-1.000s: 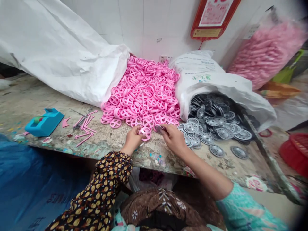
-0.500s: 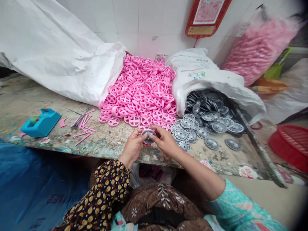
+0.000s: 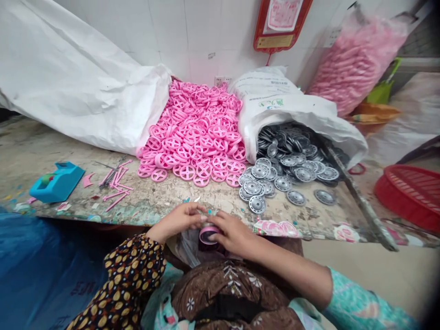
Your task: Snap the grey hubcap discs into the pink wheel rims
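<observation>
Just off the table's front edge, my right hand (image 3: 232,233) grips a pink wheel (image 3: 207,235) with a dark centre, thumb against its face. My left hand (image 3: 182,219) is beside it, fingers loosely stretched and apart, with nothing visible in them. Its fingertips come close to the right hand's; whether they touch is unclear. Beyond my hands spreads a heap of pink spoked wheels (image 3: 202,137). To its right, grey hubcap-like discs (image 3: 252,187) spill from a white sack (image 3: 275,98).
A blue tape dispenser (image 3: 57,183) and several pink rods (image 3: 117,185) lie on the left of the worn table (image 3: 178,195). A large white sack (image 3: 85,91) slopes behind them. A metal bar (image 3: 364,208) and a red basket (image 3: 409,197) are at right.
Both hands have come down toward me from the tabletop to past its front edge. My left hand has let go of the pink wheel, which stays in my right hand.
</observation>
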Demonstrator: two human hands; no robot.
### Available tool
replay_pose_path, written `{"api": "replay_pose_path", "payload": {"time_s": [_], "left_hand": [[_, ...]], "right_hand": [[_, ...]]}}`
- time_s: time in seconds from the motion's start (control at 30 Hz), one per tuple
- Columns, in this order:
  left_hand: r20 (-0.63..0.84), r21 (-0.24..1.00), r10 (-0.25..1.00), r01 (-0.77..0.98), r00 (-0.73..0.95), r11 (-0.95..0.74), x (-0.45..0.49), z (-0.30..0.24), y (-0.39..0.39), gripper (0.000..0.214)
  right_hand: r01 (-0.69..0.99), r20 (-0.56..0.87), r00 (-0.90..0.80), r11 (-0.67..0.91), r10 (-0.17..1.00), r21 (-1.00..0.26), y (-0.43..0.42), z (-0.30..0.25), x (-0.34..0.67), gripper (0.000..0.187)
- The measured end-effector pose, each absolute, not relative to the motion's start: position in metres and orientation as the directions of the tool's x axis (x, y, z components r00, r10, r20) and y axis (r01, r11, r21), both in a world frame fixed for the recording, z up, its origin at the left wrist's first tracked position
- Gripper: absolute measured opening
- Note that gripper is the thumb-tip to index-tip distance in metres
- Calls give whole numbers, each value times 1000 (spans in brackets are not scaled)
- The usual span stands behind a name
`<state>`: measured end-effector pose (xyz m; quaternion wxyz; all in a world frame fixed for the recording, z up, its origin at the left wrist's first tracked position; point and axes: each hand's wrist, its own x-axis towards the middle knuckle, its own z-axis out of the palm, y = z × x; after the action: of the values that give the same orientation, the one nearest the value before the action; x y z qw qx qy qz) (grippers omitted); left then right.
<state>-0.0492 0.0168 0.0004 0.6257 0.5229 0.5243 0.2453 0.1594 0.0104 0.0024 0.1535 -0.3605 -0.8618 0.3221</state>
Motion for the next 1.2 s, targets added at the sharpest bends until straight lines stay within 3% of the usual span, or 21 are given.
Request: {"api": "replay_pose_path", "payload": {"time_s": [0.07,0.13,0.27,0.33,0.43,0.53,0.63,0.7,0.73,0.77,0.83,0.9,0.97,1.07,1.2], "left_hand": [[-257,929,950,316,177,192,-46,-1,31,33],[-44,877,999,479,29,25,-38,-3,50,29],[260,620,961,780,-98,-89,-22,-8,93,37],[319,522,938,851,-139,-51,-16,-10,111,51],[286,426,947,905,-145,10,-11,-9,131,67],[257,426,958,905,-126,5,-12,-4,138,57],[278,677,939,735,-202,-43,-17,5,131,58],[155,925,954,377,-257,-49,-17,12,117,57],[41,991,973,131,-226,-12,-16,15,109,54],[-75,992,986,-114,-148,58,-13,18,99,49],[-217,859,973,-460,73,226,-4,24,80,39],[-222,727,956,-622,190,293,5,28,63,29],[-183,679,967,-688,179,256,12,31,49,20],[-119,734,986,-658,121,169,15,35,35,17],[-51,819,991,-563,120,110,13,39,24,24]], "right_hand": [[601,88,-670,609,737,-518,18,9,164,35],[737,144,-571,581,809,-344,38,17,172,34],[969,196,-241,247,951,-6,82,32,195,38],[983,125,-173,164,977,80,94,36,206,36],[973,21,-203,199,979,113,100,39,216,28],[975,46,-217,214,975,66,104,41,222,28],[973,72,-208,214,975,-89,112,45,227,22],[912,101,-234,254,967,-321,116,48,225,12],[838,131,-241,274,962,-471,116,49,221,10],[734,171,-235,290,957,-614,115,51,213,10],[510,254,-177,309,951,-802,109,51,192,13],[422,331,-132,355,935,-834,99,49,168,12],[455,399,-155,424,904,-783,88,46,149,10],[514,451,-215,493,866,-702,75,45,140,12],[471,324,-320,446,890,-761,68,56,147,29]]}}
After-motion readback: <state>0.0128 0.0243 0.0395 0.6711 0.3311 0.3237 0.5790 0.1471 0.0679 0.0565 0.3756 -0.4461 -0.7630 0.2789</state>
